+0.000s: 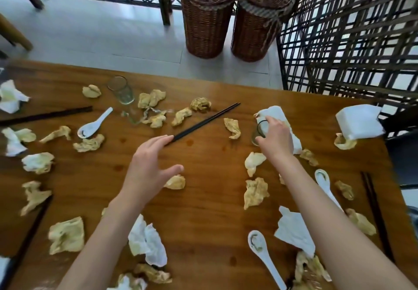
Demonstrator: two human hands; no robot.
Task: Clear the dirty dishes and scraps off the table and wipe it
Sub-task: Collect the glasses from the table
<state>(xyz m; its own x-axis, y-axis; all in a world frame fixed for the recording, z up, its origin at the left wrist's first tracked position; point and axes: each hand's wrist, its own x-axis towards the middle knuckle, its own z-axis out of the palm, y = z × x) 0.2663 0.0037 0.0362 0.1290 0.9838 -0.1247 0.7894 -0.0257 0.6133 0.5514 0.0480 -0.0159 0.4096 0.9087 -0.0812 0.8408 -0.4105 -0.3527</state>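
— Clear drinking glass (259, 132), right of centre on the brown wooden table (203, 210)?
— Right hand (274, 137) grips it, white napkin (279, 118) behind.
— Left hand (150, 165)?
— Fingers spread, fingertips at the black chopsticks (203, 123); stained tissues (255, 191) scattered around.

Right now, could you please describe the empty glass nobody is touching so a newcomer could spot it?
Start at the two wicker baskets on the floor beyond the wooden table. Just inside the table's far edge, left of them, stands the clear glass, upright and alone; the other glass is under the right hand.
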